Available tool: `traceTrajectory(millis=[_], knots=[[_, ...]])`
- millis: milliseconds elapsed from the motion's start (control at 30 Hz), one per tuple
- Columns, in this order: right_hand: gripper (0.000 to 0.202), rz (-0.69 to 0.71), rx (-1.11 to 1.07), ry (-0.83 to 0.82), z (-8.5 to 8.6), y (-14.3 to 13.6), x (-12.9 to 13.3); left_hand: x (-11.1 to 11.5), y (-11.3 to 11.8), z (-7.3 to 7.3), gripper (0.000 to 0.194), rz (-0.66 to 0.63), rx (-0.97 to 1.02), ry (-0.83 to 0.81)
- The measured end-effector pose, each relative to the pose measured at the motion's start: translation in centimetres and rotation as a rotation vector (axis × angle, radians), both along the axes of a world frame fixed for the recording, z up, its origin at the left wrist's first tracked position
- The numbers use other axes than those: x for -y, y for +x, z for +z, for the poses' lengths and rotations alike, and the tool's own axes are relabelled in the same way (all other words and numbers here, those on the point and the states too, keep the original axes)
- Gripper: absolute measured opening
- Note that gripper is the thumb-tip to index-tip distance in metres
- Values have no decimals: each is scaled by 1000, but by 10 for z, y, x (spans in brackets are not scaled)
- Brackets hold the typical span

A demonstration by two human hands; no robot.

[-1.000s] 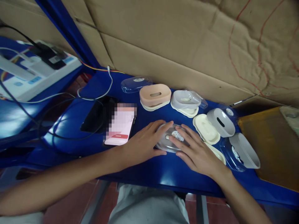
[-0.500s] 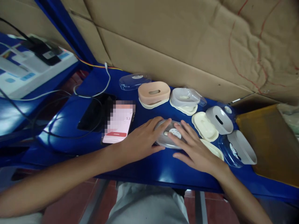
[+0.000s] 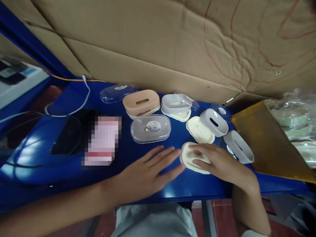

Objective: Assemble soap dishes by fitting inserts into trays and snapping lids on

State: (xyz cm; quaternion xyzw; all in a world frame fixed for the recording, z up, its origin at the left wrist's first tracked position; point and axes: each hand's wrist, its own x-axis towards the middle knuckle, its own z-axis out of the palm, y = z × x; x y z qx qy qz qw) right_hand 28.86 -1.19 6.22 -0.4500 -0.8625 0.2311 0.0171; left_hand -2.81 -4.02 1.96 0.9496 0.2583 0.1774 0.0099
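My right hand (image 3: 218, 163) reaches over a cream oval soap dish base (image 3: 189, 158), its fingers bent onto the dish and covering its right part. My left hand (image 3: 154, 169) is open, fingers stretched toward the left rim of that base; whether the fingertips touch it I cannot tell. Just behind the left hand lies a closed-looking oval clear lid (image 3: 150, 130) with a round label. Another cream base (image 3: 201, 130) lies behind the right hand. Beside it are a grey slotted oval shell (image 3: 214, 122) and a second grey shell (image 3: 239, 147), both tilted.
Along the back stand a peach slotted box (image 3: 141, 102) and a white box (image 3: 176, 103), near a clear lid (image 3: 118, 92). A phone (image 3: 102, 141) and cables lie left. A cardboard box (image 3: 266, 141) with bagged dishes stands right, below a cardboard wall (image 3: 148, 39).
Both hands have left the clear-lidded piece, which now sits farther back, near the peach box. My right hand has moved onto the front cream base, which is now nearer the left hand. The view has shifted right.
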Motion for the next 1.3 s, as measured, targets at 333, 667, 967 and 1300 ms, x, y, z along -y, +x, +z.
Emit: traceTrajectory(millis=[333,667,967,1300], knots=[[35,-228,10,450,-2,8,-30,-11,19,-12,32,-83,-23,-58],[35,-543,198,609,-23,25,-51,-17,10,-20,60,119,82,-171],[28,92,-26,518,16,-34,35,-2,13,-18,73,314,186,-313],[29,239,-33,505,-14,-58,35,-8,8,-20,64,249,96,-237]])
